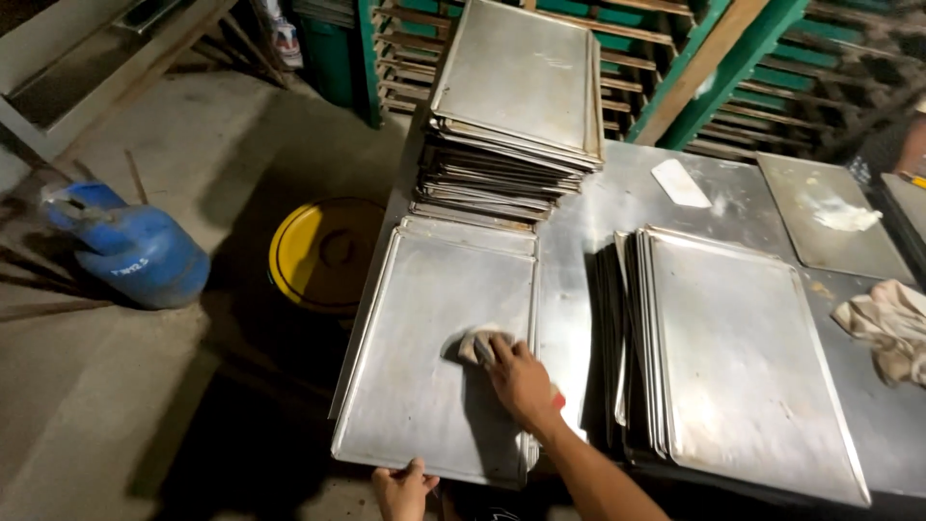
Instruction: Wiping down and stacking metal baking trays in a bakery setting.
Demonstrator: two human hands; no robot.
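A metal baking tray [415, 318] lies on the near left corner of a steel table [627, 193], on top of another tray. My right hand [521, 381] presses a small grey rag [479, 344] flat onto the tray's right half. At the tray's near edge, my left hand [403, 487] grips the rim. A tall stack of the same trays [516, 96] stands behind it, and a lower stack [733, 357] lies to the right.
A single tray [830, 217] with a crumpled white wad and a white scraper [680, 183] sit at the table's back right. A beige cloth [887, 328] lies at the right edge. On the floor left are a yellow lidded bucket [323, 253] and a blue gas cylinder [130, 246]. Green racks stand behind.
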